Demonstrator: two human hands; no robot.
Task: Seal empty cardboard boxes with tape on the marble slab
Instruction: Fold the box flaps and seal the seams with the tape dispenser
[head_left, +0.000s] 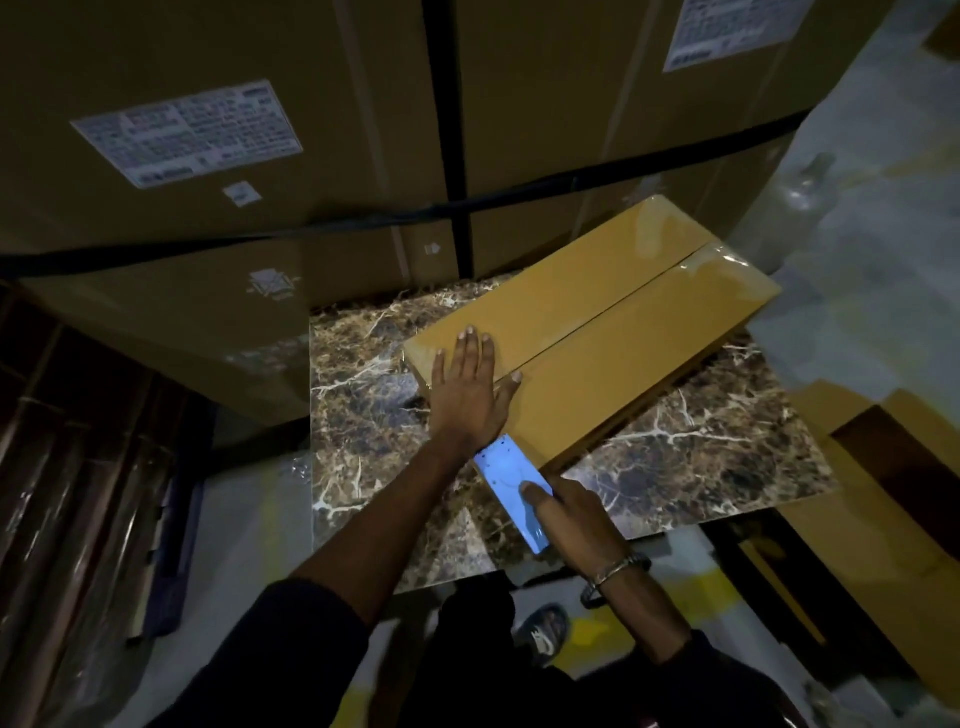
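I see the cardboard box closed flat on the marble tabletop, flaps meeting, glossy tape along the seam; contents hidden. My left hand lies spread, palm pressing the box's near-left end. My right hand, just off the near corner, has its grip curled round a blue tape dispenser. The box's long axis runs near-left to far-right.

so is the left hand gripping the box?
No, the left hand lies flat with straight fingers on the box top near its end.
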